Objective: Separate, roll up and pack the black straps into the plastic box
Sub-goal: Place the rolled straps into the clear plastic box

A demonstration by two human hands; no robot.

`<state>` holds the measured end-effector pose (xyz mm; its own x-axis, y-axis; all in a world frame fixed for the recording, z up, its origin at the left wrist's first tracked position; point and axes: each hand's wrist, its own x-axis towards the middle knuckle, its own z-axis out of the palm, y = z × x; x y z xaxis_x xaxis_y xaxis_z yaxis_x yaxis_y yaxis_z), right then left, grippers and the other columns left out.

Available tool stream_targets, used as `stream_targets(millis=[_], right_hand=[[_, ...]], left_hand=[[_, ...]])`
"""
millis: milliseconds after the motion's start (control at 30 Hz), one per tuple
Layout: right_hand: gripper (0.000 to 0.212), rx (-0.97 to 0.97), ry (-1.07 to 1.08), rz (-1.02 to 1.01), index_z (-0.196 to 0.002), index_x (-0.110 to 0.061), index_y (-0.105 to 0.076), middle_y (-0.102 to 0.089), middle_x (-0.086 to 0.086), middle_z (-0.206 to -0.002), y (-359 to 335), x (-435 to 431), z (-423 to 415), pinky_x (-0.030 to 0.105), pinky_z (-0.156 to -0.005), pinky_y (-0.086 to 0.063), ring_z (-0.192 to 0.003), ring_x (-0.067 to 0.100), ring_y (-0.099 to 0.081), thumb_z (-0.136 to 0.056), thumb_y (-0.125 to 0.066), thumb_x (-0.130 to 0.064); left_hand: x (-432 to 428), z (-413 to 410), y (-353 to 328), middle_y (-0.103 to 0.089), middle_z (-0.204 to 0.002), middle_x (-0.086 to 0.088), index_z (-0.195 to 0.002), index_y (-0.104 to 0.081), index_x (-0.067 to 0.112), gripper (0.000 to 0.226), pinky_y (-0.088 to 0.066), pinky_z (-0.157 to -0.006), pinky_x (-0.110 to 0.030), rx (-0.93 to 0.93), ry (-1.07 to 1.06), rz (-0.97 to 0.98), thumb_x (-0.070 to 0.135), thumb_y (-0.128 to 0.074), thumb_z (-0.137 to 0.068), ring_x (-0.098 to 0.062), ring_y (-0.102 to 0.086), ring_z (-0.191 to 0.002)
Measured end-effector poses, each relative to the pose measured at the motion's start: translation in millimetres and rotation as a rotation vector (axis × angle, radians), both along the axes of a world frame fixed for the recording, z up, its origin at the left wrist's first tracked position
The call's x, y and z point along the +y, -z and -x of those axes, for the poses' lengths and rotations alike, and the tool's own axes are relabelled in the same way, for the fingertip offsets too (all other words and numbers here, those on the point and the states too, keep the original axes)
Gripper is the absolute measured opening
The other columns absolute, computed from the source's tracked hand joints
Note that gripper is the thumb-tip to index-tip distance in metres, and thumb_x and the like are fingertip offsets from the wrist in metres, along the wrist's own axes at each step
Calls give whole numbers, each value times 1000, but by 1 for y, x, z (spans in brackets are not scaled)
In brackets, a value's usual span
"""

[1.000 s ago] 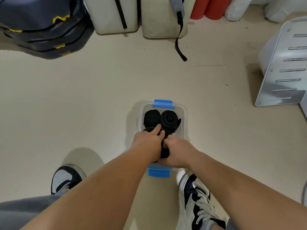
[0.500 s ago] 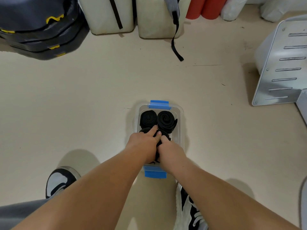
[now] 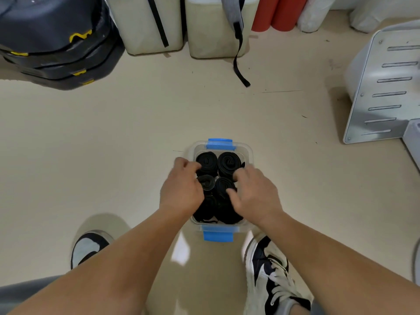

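A clear plastic box [image 3: 249, 153] with blue clips at its far end [image 3: 220, 144] and near end [image 3: 218, 236] stands on the floor between my feet. Several rolled black straps fill it: two at the far end [image 3: 228, 163], two in the middle [image 3: 206, 183], and more at the near end [image 3: 208, 212]. My left hand [image 3: 181, 189] hovers over the box's left side, its fingers loosely curled above the far left roll. My right hand [image 3: 255, 192] is over the right side with its thumb by the middle right roll. Neither hand grips a strap.
My two sneakers [image 3: 271, 271] stand on the beige floor beside the box. Dark bags [image 3: 52, 39] lie at the back left, pale containers [image 3: 211, 26] with a hanging black strap [image 3: 238, 64] at the back, and a white metal panel [image 3: 384, 87] at the right.
Both hands were pressed together on a roll in the middle of the box. They have let go and moved apart, showing the middle rolls.
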<state>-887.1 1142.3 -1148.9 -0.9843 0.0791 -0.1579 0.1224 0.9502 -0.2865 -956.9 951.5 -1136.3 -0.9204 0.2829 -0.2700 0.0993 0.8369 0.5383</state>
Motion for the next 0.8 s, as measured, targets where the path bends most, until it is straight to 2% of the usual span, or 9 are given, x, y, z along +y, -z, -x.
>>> stream_targets(millis=[67,133,233,333,400,533,600,667,800], right_hand=[[51,-167,272,80,-145,-24,-42,-51,4,-129,-6,9,-1,39,-85,-52,-114,27,-61,-101,-60,-42],[63,-293,417,289,-154,-30,-29,-62,7,-117,-9,4,-4,40,-85,-53,-107,31,-67,-100,-61,-35],[82,-283,484,389,-160,-30,-19,-68,12,-102,-10,-10,-4,39,-76,-52,-93,34,-68,-90,-59,-15],[94,-277,593,398,-163,-29,-13,-68,8,-104,-19,-15,1,40,-79,-53,-96,35,-68,-85,-64,-15],[81,-257,631,424,-157,-26,-29,-67,5,-100,-28,-15,6,41,-82,-58,-93,33,-71,-85,-64,-21],[37,-244,762,740,-129,-16,-59,-75,13,-82,-41,-25,24,36,-63,-57,-59,26,-68,-99,-46,-31],[34,-364,710,740,-120,-10,-58,-74,18,-89,-40,-37,31,38,-65,-53,-64,29,-66,-105,-36,-31],[33,-500,589,640,-129,-7,-54,-71,19,-105,-37,-51,32,36,-68,-51,-74,30,-67,-104,-36,-21],[38,-732,111,177,-134,-12,-62,-65,9,-130,-19,-79,26,33,-85,-54,-111,28,-67,-97,-52,-11]], left_hand=[[-11,-1,-3,-41,-143,-1,-145,-51,20,48,-54,-88,-40,-43,-88,75,24,-59,-98,-29,-65,-109],[-19,-5,0,-50,-140,-6,-147,-48,16,53,-55,-92,-41,-249,-50,181,31,-62,-98,-30,-64,-113],[-22,-17,4,-65,-120,-22,-128,-48,7,33,-61,-80,-50,-631,-136,61,12,-60,-97,-33,-67,-92],[-25,-16,-2,-63,-102,-26,-109,-48,6,25,-65,-77,-48,-661,-217,-27,-6,-51,-87,-43,-71,-79],[-33,-13,-7,-66,-100,-21,-112,-52,7,31,-65,-84,-50,-576,-213,13,-4,-50,-83,-44,-75,-86],[-60,-15,-14,-64,-102,-6,-116,-54,15,29,-58,-87,-41,-416,-303,31,4,-50,-90,-36,-70,-95],[-78,-16,-15,-60,-93,-2,-115,-53,16,24,-51,-78,-37,-362,-383,14,6,-51,-93,-35,-67,-91],[-100,-16,-13,-62,-93,-6,-110,-53,16,24,-52,-76,-38,-359,-468,-2,4,-53,-90,-37,-66,-87],[-139,-18,-7,-63,-95,-11,-92,-53,19,23,-63,-84,-52,-421,-659,-49,0,-52,-78,-45,-72,-89]])
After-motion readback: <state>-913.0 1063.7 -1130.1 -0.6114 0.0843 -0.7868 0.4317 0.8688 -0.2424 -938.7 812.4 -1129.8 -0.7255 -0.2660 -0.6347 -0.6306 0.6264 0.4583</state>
